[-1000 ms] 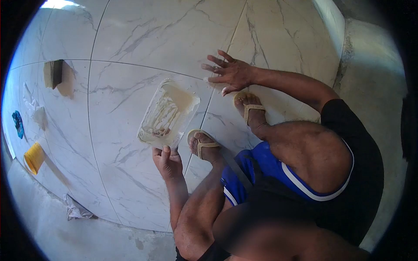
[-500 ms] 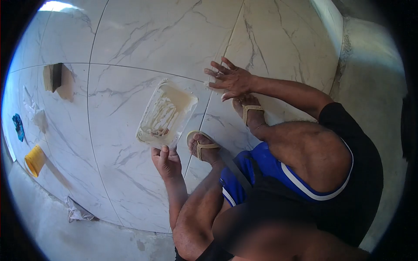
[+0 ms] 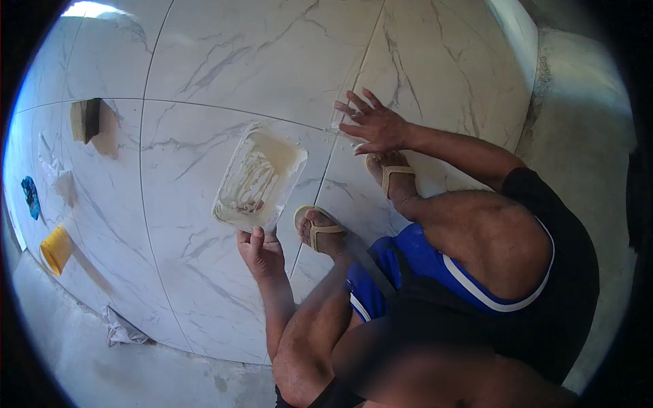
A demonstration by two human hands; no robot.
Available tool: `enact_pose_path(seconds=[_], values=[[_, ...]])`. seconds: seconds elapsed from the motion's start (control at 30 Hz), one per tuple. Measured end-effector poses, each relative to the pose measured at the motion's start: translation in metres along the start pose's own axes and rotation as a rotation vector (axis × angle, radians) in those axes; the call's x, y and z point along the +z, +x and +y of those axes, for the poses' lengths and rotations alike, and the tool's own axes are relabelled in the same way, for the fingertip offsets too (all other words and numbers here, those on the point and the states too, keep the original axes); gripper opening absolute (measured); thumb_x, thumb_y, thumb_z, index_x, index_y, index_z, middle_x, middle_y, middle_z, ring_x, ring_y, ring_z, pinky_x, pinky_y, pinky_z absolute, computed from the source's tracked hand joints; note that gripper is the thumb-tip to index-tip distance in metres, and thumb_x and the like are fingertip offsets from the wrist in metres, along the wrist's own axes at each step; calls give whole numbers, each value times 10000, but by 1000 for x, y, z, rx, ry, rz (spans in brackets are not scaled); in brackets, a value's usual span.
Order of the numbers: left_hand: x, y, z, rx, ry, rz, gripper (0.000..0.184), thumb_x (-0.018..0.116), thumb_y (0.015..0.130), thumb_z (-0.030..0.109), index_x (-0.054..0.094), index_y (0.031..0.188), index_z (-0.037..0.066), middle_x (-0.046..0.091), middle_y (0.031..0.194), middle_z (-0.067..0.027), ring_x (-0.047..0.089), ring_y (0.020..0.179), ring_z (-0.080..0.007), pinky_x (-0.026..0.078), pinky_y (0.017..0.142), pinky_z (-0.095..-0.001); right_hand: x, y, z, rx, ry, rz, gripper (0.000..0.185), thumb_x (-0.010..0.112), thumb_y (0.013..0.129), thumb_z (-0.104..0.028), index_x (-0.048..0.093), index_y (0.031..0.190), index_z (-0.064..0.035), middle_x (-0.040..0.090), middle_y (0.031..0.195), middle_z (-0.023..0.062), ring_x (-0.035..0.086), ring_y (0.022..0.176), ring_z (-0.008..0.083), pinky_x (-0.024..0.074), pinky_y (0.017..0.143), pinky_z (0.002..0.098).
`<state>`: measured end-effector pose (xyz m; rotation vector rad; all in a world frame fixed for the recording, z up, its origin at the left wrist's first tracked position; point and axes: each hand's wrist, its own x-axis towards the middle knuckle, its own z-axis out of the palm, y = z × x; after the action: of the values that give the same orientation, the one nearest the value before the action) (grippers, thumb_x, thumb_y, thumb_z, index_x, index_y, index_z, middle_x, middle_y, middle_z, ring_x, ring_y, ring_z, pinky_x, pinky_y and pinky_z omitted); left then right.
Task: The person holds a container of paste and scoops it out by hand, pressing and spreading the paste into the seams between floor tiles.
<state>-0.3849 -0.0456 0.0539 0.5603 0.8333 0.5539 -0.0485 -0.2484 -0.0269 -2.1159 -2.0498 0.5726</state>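
My left hand [image 3: 261, 254] grips the near end of a clear plastic tub [image 3: 291, 178], thumb on top of the rim. White paste [image 3: 250, 178] is smeared in streaks inside the tub. Over the tile joint to the right, my right hand [image 3: 375, 126] is spread with fingers apart, holding nothing. Its fingertips are at the seam, where a little white residue shows. Whether the palm rests on the tile I cannot tell.
Marbled white tiles [image 3: 197, 272] cover the floor. Left lie a block [image 3: 86, 120], a white plastic bag [image 3: 61, 183], a teal wrapper [image 3: 30, 197] and a yellow container [image 3: 56, 250]. A crumpled white piece [image 3: 124, 328] lies at the tile edge. My sandalled feet stand close to the tub.
My right hand has slid slightly to the right along the tile, fingers still spread. The left hand and the tub have stayed in place.
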Motion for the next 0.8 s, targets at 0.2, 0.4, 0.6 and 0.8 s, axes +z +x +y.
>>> enact_pose_path(seconds=[0.2, 0.4, 0.6, 0.8], values=[[2, 2, -2, 8, -37, 8, 628, 698, 905, 64, 375, 1433, -42, 513, 1411, -212, 539, 1299, -322, 461, 1112, -453, 8, -38, 35, -182, -6, -52, 660, 485, 893, -693, 587, 1369, -248, 176, 1667, 91, -32, 1555, 298, -101, 1225, 544], [-3, 0, -2, 11, -42, 2, 616, 688, 913, 59, 370, 1430, -43, 516, 1407, -210, 551, 1286, -321, 468, 1106, -454, 7, -38, 55, -358, -112, -98, 692, 368, 919, -730, 578, 1389, -267, 176, 1669, 86, -34, 1557, 291, -127, 1223, 541], [10, -1, -5, 41, -6, 96, 678, 777, 838, 97, 408, 1378, -78, 529, 1367, -231, 559, 1265, -339, 453, 1107, -471, 3, -12, 64, -440, -151, -122, 740, 411, 873, -750, 510, 1438, -283, 104, 1685, 47, -66, 1556, 258, -143, 1227, 540], [1, 0, -6, 33, -53, 5, 622, 691, 913, 69, 361, 1426, -56, 502, 1416, -224, 536, 1304, -322, 463, 1115, -454, -8, 29, 58, -441, -100, -139, 720, 461, 868, -722, 505, 1438, -283, 121, 1681, 47, -51, 1556, 262, -149, 1226, 544]])
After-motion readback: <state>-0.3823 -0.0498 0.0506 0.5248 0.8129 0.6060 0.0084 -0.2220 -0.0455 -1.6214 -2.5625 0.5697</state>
